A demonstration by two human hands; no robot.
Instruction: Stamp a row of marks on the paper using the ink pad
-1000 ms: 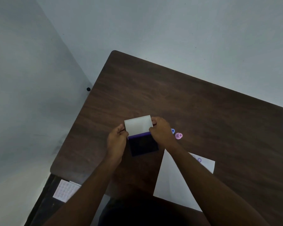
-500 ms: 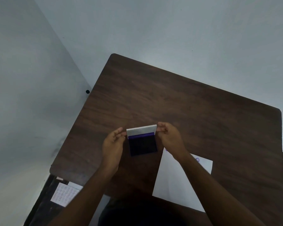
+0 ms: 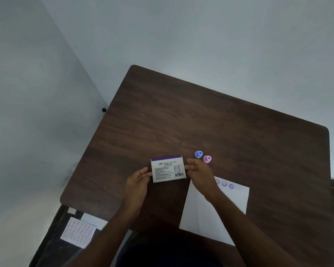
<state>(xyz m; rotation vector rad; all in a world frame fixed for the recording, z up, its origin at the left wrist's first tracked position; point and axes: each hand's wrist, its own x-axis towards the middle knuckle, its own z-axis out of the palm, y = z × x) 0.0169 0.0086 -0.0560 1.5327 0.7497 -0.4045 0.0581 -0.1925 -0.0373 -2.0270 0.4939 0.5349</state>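
Observation:
The ink pad (image 3: 168,168) lies on the brown table with its white printed lid down over it. My left hand (image 3: 138,182) touches its left edge with the fingertips. My right hand (image 3: 199,172) touches its right edge in the same way. A blue stamp (image 3: 198,154) and a pink stamp (image 3: 207,158) stand just beyond my right hand. The white paper (image 3: 210,214) lies to the right under my right forearm. Three purple smiley marks (image 3: 224,184) run along its far edge.
The brown table (image 3: 201,116) stands in a corner of pale walls. Below its near-left corner, on a lower dark surface, lie a pink sheet of stickers (image 3: 78,232) and a white card (image 3: 94,220). A small black knob (image 3: 104,110) sits at the table's left edge.
The lid stood open over the dark purple pad a second ago; it has swung down and now covers it. My right hand has shifted, and the two stamps show again.

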